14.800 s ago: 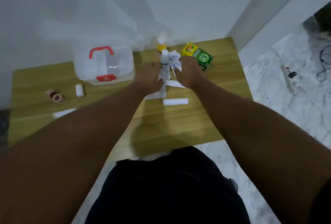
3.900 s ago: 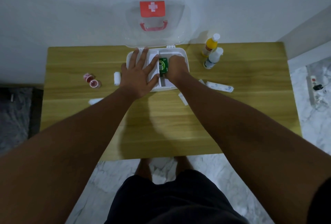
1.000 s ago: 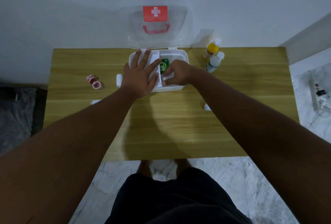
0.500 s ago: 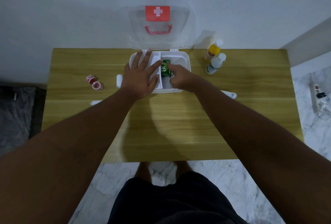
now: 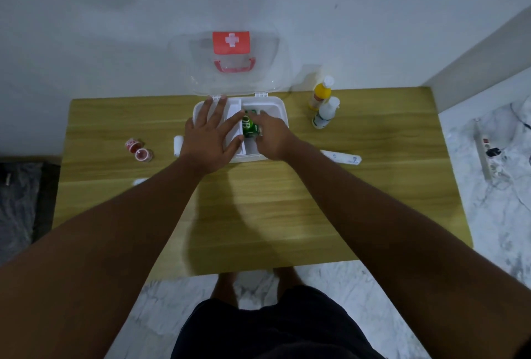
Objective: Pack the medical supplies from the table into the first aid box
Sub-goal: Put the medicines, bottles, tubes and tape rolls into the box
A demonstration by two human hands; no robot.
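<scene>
The white first aid box (image 5: 283,108) stands open at the table's back middle, its clear lid (image 5: 230,65) with the red cross leaning on the wall. My left hand (image 5: 209,140) lies flat with spread fingers over the box's left compartment. My right hand (image 5: 273,137) reaches into the right compartment, fingers bent against a green pack (image 5: 249,127); what lies under the palm is hidden. On the table are a yellow bottle (image 5: 319,94), a white bottle (image 5: 326,113), a long white packet (image 5: 342,156), a gauze roll (image 5: 177,144) and two red tape rolls (image 5: 139,150).
A small white packet (image 5: 140,181) peeks out beside my left forearm. The wooden table (image 5: 258,215) stands against a white wall. A power strip (image 5: 485,152) with cables lies on the marble floor to the right. A dark mat lies on the floor at the left.
My right hand has shifted slightly deeper into the right compartment, beside the green pack. The left hand stays flat on the box. The long white packet to the right shows more.
</scene>
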